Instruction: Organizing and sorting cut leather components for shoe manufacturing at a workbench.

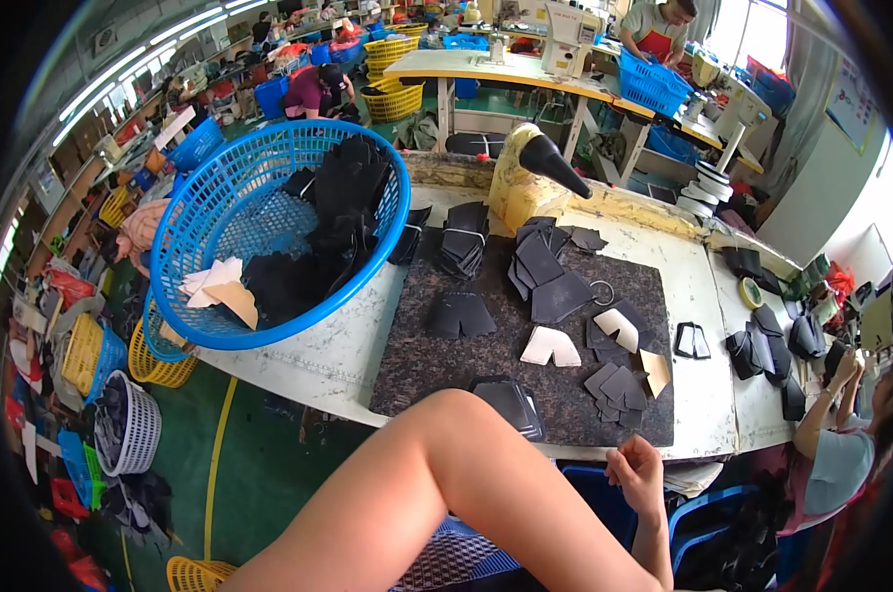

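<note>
My right hand [636, 472] is curled closed at the near edge of the worktable [685, 291], with nothing visible in its fingers. It is nearest to a stack of small black cut pieces [619, 395] on a dark speckled slab [436, 370]. A large bent bare limb of mine [456, 444] fills the lower middle and hides part of the slab's front. My left hand is out of view. Across the slab lie black curved panels [461, 314], a pile of black pieces [545, 276], a pale notched piece [551, 347], a tan piece [654, 373] and a metal ring [602, 292].
A big blue basket [404, 212] with black and pale scraps stands at the left. Behind the slab rises a yellowed block [517, 192] with a black cone [555, 165]. A co-worker [841, 459] sits at the right; sewing machines [568, 39] and other people are farther back.
</note>
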A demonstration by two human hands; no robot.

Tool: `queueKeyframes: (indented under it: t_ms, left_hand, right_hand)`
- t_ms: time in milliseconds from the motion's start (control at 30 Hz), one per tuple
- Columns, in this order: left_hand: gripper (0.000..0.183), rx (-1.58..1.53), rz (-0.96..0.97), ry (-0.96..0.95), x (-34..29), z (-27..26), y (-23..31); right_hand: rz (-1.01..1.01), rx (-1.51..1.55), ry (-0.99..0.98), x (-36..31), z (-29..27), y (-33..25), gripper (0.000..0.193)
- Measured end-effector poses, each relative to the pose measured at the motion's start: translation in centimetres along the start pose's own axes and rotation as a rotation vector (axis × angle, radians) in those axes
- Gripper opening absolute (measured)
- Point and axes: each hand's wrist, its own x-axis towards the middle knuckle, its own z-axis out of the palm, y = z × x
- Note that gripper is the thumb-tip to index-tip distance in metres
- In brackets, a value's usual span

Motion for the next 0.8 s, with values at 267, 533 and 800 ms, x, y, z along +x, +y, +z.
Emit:
queueKeyframes:
  t_ms: [267,533,800]
  left_hand:
    - [0.024,-0.438,-0.095,-0.188,-1.5,-3.4,-0.1]
    - [0.025,-0.625,0.033,0.006,-3.9,-1.9,0.1]
    - [0.022,-0.315,-0.238,0.264,-7.4,-1.0,1.8]
  right_hand:
    - [-0.006,-0.093,-0.01,0.2,0.4,-1.7,0.024]
    - [0.011,-0.18,-0.057,0.6,1.4,-3.5,0.024]
    - [0.001,-0.303,-0.006,-1.8,-0.3,-8.1,0.022]
